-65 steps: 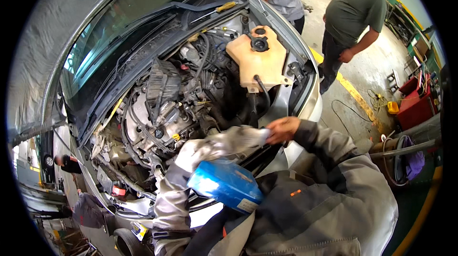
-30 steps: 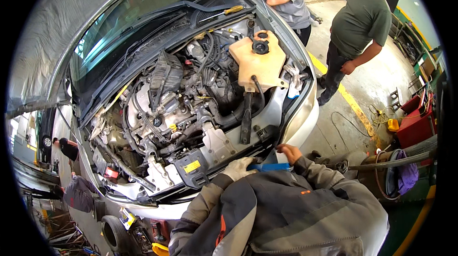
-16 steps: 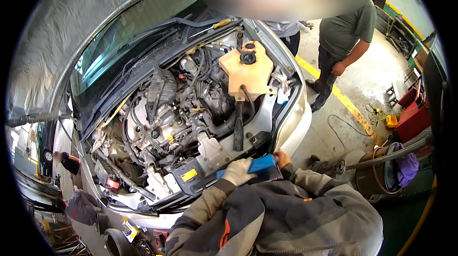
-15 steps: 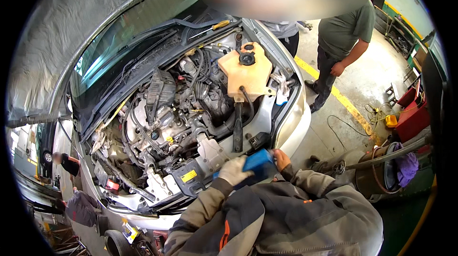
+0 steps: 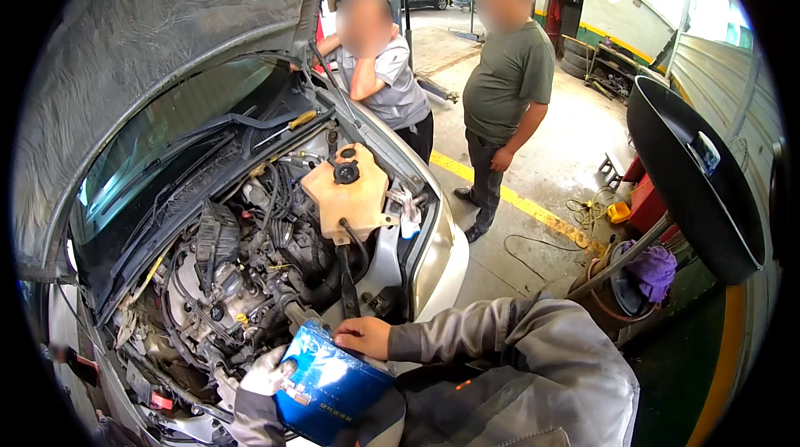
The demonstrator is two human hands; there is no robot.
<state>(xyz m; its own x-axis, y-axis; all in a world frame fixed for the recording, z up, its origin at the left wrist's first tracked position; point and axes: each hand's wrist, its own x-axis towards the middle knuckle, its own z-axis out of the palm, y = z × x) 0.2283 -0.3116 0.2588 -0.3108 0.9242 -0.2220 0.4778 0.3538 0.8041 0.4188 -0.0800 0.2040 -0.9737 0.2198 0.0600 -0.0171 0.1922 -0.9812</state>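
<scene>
A flat blue box (image 5: 329, 389), shiny as if wrapped in clear film, is tilted with its broad face up over the front edge of an open engine bay. My left hand (image 5: 268, 370), in a pale soiled glove, grips its left side with the thumb on the face. At the top edge, my bare right hand (image 5: 364, 336) has its bent fingers closed on the box or its wrapping; the fingertips are partly hidden. Just beyond are the engine (image 5: 225, 280) and a yellowed plastic tank (image 5: 346, 197) with a black cap.
The raised hood (image 5: 167, 22) hangs over the windshield at left. A screwdriver (image 5: 287, 126) lies along the cowl. Two people stand beyond the fender, one leaning on the car (image 5: 379, 80), one in a dark shirt (image 5: 510, 80). At right are a bin with a purple rag (image 5: 652, 272) and a large black pan (image 5: 696, 180).
The view has tilted up and swung right, bringing the two people fully in. The blue box has turned its broad face up, and my right hand has moved onto its top edge.
</scene>
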